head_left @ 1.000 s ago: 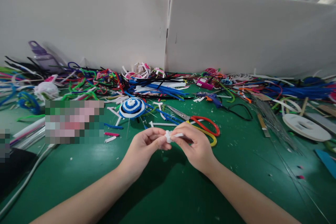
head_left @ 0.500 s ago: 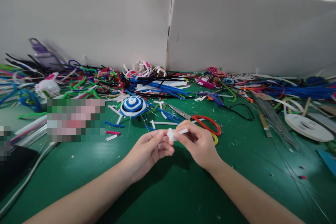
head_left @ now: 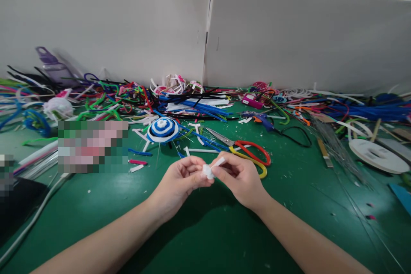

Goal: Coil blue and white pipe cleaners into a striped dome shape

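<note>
Between my two hands is a white pipe cleaner (head_left: 208, 171), bunched into a small fluffy clump with one straight end sticking up to the right. My left hand (head_left: 181, 182) pinches the clump from the left side. On the other side, the fingertips of my right hand (head_left: 242, 180) grip it near the straight end. Scissors (head_left: 252, 150) with red and yellow handles lie just beyond my right hand, blades partly apart. Behind my left hand sits a blue and white coiled disc (head_left: 162, 129) with a small white flower shape on top and thin wires beneath.
Loose pipe cleaners (head_left: 199, 105) in many colours heap along the white partition (head_left: 272, 30). A blue glue gun (head_left: 265, 123) lies right of centre. A white spool (head_left: 377, 155) and thin wires (head_left: 337, 150) are at right, a purple bottle (head_left: 58, 68) at far left, a white cable (head_left: 35, 218) at near left.
Both hands have dropped slightly with the white clump. My left fingers have curled in more around it, and the straight end now tilts more steeply upward.
</note>
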Action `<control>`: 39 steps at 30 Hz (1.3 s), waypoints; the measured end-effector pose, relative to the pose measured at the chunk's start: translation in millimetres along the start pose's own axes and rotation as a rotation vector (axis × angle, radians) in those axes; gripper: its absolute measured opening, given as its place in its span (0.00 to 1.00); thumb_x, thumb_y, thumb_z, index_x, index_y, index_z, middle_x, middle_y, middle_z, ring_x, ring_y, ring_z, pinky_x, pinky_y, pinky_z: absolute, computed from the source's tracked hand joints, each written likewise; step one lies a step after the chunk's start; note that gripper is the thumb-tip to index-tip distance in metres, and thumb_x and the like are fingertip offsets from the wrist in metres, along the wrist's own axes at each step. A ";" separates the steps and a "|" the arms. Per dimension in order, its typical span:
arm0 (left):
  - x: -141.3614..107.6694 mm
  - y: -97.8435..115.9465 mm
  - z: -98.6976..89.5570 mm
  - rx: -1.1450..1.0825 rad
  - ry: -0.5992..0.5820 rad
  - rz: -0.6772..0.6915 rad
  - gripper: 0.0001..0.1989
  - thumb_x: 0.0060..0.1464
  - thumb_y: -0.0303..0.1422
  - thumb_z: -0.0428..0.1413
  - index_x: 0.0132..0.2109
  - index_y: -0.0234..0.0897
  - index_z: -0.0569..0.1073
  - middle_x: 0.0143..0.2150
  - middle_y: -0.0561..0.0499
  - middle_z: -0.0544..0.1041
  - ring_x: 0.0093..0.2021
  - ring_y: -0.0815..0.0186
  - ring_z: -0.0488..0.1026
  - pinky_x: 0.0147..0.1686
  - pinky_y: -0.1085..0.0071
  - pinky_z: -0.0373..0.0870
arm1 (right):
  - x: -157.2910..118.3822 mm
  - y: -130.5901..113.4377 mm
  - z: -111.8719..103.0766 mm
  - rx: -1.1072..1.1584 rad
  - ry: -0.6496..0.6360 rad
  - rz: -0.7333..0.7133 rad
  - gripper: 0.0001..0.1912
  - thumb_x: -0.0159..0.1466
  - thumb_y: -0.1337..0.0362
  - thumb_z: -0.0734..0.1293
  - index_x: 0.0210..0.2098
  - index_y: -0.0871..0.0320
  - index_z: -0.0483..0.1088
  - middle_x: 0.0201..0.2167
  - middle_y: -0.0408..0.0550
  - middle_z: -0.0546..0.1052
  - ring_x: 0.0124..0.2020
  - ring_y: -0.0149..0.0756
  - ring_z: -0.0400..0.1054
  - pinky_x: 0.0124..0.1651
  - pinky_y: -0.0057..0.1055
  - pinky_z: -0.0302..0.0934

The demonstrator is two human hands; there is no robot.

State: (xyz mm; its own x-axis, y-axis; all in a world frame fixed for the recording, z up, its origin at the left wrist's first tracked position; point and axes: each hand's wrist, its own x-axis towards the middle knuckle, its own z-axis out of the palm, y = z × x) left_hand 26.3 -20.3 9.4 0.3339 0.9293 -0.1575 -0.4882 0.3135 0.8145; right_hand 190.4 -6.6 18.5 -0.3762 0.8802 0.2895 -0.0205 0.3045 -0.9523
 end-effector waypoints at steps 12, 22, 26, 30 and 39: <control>-5.2 -1.0 1.4 0.196 0.036 0.196 0.07 0.44 0.26 0.64 0.31 0.36 0.73 0.27 0.55 0.78 0.28 0.73 0.75 0.32 0.78 0.70 | -5.3 -4.6 2.1 -0.060 0.045 0.096 0.06 0.57 0.61 0.67 0.28 0.57 0.74 0.19 0.41 0.72 0.14 0.21 0.48 0.14 0.21 0.42; -5.0 0.0 6.5 0.149 0.092 0.157 0.07 0.48 0.31 0.61 0.36 0.35 0.74 0.29 0.52 0.79 0.29 0.70 0.76 0.33 0.75 0.72 | -7.5 -1.8 1.5 -0.252 0.202 -0.179 0.03 0.58 0.66 0.67 0.32 0.56 0.74 0.26 0.42 0.78 0.21 0.27 0.69 0.20 0.21 0.61; -6.0 -0.1 5.3 0.177 0.019 0.131 0.11 0.53 0.37 0.56 0.33 0.32 0.77 0.27 0.49 0.79 0.29 0.68 0.76 0.33 0.74 0.72 | -8.7 0.8 0.1 -0.429 0.162 -0.438 0.07 0.59 0.71 0.67 0.35 0.55 0.74 0.28 0.42 0.79 0.27 0.30 0.73 0.29 0.22 0.66; -5.7 -1.3 2.3 0.242 0.015 0.139 0.06 0.50 0.33 0.60 0.33 0.34 0.78 0.28 0.49 0.80 0.29 0.69 0.76 0.34 0.74 0.71 | -6.5 2.2 -1.9 -0.522 0.092 -0.523 0.08 0.61 0.72 0.65 0.37 0.56 0.74 0.26 0.42 0.78 0.23 0.27 0.69 0.26 0.23 0.62; -7.9 4.4 4.6 0.452 0.060 0.244 0.07 0.53 0.33 0.57 0.30 0.34 0.74 0.22 0.53 0.76 0.24 0.71 0.72 0.29 0.76 0.67 | -5.1 5.8 -1.7 -0.616 0.117 -0.601 0.04 0.61 0.70 0.66 0.36 0.59 0.73 0.20 0.41 0.73 0.20 0.26 0.63 0.23 0.23 0.57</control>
State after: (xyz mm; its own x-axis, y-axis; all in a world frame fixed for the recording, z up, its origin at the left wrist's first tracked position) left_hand 25.2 -27.2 16.8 0.2009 0.9785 0.0461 -0.1442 -0.0170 0.9894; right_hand 193.8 -8.8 11.7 -0.3642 0.5281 0.7671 0.3329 0.8431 -0.4224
